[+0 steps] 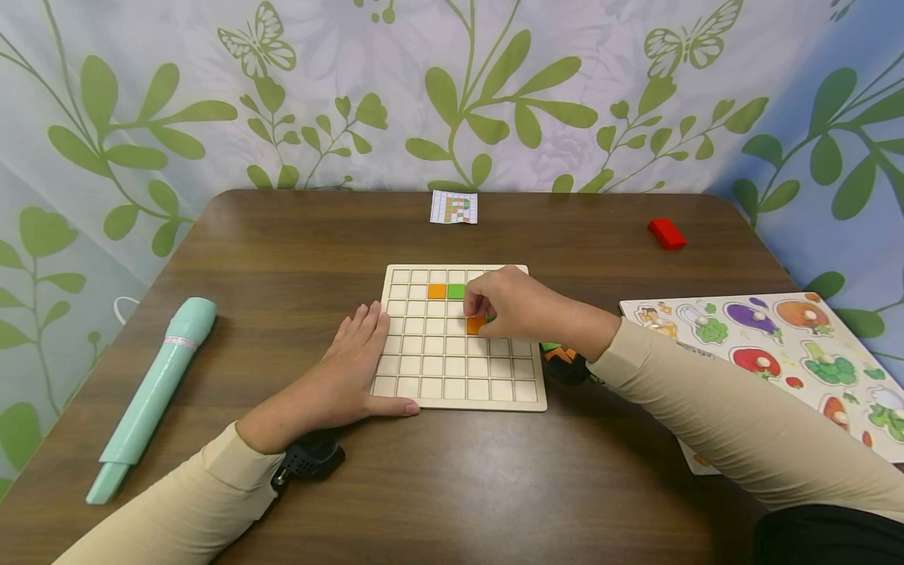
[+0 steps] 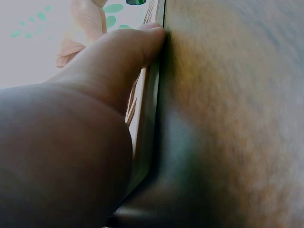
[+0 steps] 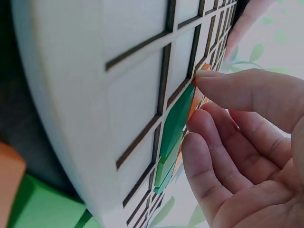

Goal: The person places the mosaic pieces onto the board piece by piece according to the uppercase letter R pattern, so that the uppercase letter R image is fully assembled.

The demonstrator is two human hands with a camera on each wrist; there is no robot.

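Note:
A pale wooden grid board (image 1: pixel 432 388) lies on the table. My left hand (image 1: pixel 346 369) rests with straight fingers along its left edge, the thumb at the front left corner. Over the board's right half, my right hand (image 1: pixel 519 302) has curled fingers and pinches an orange square tile (image 1: pixel 476 325) at its cell, thumb on one edge and fingertips at the other. Beside that tile sits a green tile (image 3: pixel 178 121), mostly hidden by the hand from above. Farther back, an orange tile (image 1: pixel 437 291) and a green tile (image 1: pixel 457 291) lie side by side in cells.
Right of the board, a dark container (image 1: pixel 565 370) holds loose orange and green tiles, partly under my wrist. A printed pattern card (image 1: pixel 454 207) lies behind. A vegetable puzzle board (image 1: pixel 713 361), a red block (image 1: pixel 667 234) and a mint-green folded umbrella-like tube (image 1: pixel 157 388) lie around.

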